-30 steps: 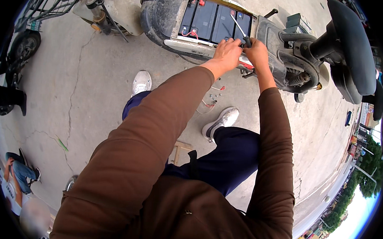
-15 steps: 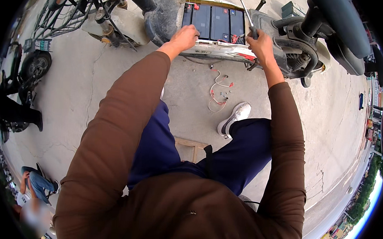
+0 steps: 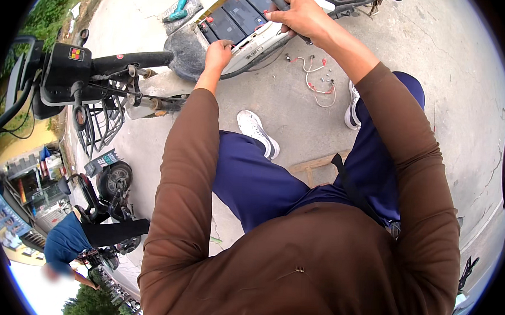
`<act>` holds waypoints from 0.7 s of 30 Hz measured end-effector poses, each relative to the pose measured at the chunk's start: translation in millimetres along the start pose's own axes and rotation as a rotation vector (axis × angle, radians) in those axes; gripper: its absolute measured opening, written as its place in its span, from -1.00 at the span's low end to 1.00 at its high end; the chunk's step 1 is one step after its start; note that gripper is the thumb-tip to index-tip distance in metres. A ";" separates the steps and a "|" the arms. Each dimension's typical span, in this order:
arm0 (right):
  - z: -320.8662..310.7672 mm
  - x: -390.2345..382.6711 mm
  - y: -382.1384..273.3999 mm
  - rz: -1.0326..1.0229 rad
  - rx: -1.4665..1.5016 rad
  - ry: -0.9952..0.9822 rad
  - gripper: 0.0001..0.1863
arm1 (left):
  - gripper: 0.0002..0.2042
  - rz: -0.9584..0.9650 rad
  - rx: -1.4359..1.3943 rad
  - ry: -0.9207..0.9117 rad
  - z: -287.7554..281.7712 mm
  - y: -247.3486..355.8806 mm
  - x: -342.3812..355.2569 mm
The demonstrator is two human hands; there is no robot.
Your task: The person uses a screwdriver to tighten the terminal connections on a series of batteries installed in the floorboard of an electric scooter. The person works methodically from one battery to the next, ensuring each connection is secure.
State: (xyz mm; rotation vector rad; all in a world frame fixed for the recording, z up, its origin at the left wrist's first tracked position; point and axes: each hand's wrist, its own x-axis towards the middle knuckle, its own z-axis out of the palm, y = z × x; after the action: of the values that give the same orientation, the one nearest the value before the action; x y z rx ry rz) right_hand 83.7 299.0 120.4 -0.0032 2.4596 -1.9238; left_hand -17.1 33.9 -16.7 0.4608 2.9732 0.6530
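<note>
Several dark batteries lie in the open footboard of a scooter, whose white side rim is nearest me. My left hand rests at the batteries' front left corner, fingers curled on something small that is hidden. My right hand, above the batteries' right end, is closed on a screwdriver with a dark handle; its metal shaft cannot be made out here. Red terminals show among the batteries. Loose white and red cables lie on the concrete below the scooter, with small metal bits beside them.
A teal cordless drill lies beyond the footboard. The handlebar and front basket extend left. Another two-wheeler stands at lower left, with a person in blue bending by it. A wooden frame lies between my feet.
My view has swung left, bringing the drill and handlebar into sight. My left hand moved from beside the right one to the batteries' left end. The screwdriver remains in my right hand.
</note>
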 end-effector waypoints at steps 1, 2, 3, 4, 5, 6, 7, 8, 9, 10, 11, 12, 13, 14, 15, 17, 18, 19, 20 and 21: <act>-8.5 2.8 -4.2 0.037 0.117 0.010 -0.77 | -0.78 -0.011 0.021 -0.014 1.1 -0.9 0.9; -9.4 6.5 -3.2 0.023 0.091 0.028 -0.78 | -0.78 -0.046 0.003 -0.033 -0.6 0.6 -1.0; -11.3 7.4 -5.4 0.007 0.063 0.051 -0.80 | -0.78 -0.094 0.013 -0.059 -3.5 8.2 -0.6; -13.9 5.0 -7.5 0.012 0.075 0.072 -0.80 | -0.78 -0.068 -0.013 -0.071 -1.8 8.3 -1.2; -14.6 1.3 -15.3 0.010 0.088 0.085 -0.80 | -0.77 -0.051 -0.037 -0.073 -4.4 7.9 -2.6; -13.1 -0.3 -18.0 0.007 0.099 0.097 -0.80 | -0.77 -0.064 -0.023 -0.095 -6.8 7.5 -4.1; -9.0 1.4 -15.8 -0.043 0.069 0.121 -0.79 | -0.76 -0.077 -0.009 -0.116 -9.7 6.6 -5.4; -6.5 3.0 -17.6 -0.099 0.030 0.144 -0.79 | -0.76 -0.089 -0.003 -0.131 -11.2 8.0 -6.1; -5.6 2.8 -19.2 -0.154 -0.010 0.166 -0.78 | -0.76 -0.089 0.029 -0.135 -10.7 9.8 -8.2; -10.5 2.3 -20.6 -0.070 -0.033 0.067 -0.75 | -0.76 -0.090 0.061 -0.139 -9.6 11.5 -10.8; -10.8 3.5 -19.8 -0.087 -0.063 0.080 -0.75 | -0.76 -0.086 0.097 -0.139 -11.6 14.3 -9.8; -9.8 4.5 -18.0 -0.104 -0.092 0.093 -0.75 | -0.75 -0.095 0.136 -0.140 -11.8 17.7 -9.7; -9.5 5.3 -17.1 -0.121 -0.121 0.105 -0.75 | -0.75 -0.104 0.174 -0.142 -10.2 21.7 -10.3; -10.6 2.4 -18.9 -0.122 -0.075 0.089 -0.76 | -0.74 -0.115 0.210 -0.142 -6.3 24.4 -11.4; -9.5 4.1 -18.3 -0.149 -0.090 0.110 -0.77 | -0.74 -0.125 0.245 -0.143 -5.6 26.0 -12.0; -6.3 5.4 -18.6 -0.200 -0.120 0.151 -0.78 | -0.72 -0.065 0.312 -0.130 -4.6 25.6 -9.3; -6.2 3.2 -19.7 -0.167 -0.087 0.125 -0.78 | -0.71 -0.061 0.311 -0.129 -2.7 26.0 -6.9; -6.7 -0.1 -20.9 -0.132 -0.055 0.101 -0.78 | -0.71 -0.056 0.309 -0.128 -0.7 26.1 -6.4; -7.5 -1.9 -23.4 -0.102 -0.019 0.081 -0.78 | -0.70 -0.152 0.261 -0.148 -2.4 30.8 -7.1; -7.4 -2.6 -24.5 -0.110 -0.018 0.081 -0.78 | -0.70 -0.155 0.194 -0.152 -1.9 23.7 -5.3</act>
State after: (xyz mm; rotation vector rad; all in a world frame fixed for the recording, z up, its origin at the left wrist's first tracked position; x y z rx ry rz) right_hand 85.9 300.3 146.1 -0.0633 2.5799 -1.9816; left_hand -5.8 52.0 -5.1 0.2725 2.9005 0.3026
